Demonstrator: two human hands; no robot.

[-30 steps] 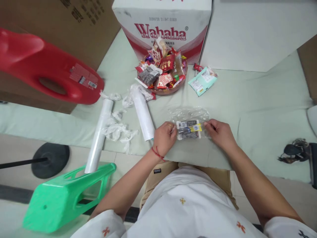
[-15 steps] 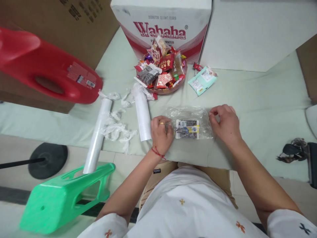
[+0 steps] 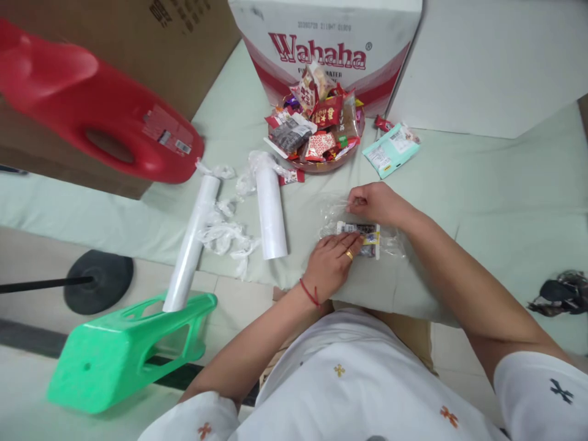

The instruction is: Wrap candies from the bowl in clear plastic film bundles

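Observation:
A clear plastic bag (image 3: 392,246) lies on the pale green cloth in front of me. Small snack packets (image 3: 377,241) with white, dark and yellow wrappers show in its middle, partly covered by my fingers. My left hand (image 3: 331,262), with a ring and a red string bracelet, rests with fingers stretched out flat over the packets. Above it, my right hand (image 3: 377,202) pinches the bag's far edge between thumb and fingers. Part of the bag is hidden under both hands.
A bowl (image 3: 316,165) heaped with wrapped snacks stands before a Wahaha box (image 3: 316,30). Nearby lie a mint-green packet (image 3: 390,150), white rolls (image 3: 272,214) (image 3: 193,245) and crumpled plastic (image 3: 225,239). A red jug (image 3: 105,116) and green stool (image 3: 105,361) are left; keys (image 3: 563,294) right.
My right hand has moved left from the bag's right side to its far edge. My left hand has slid right onto the packets and flattened. The bag's far side is drawn in.

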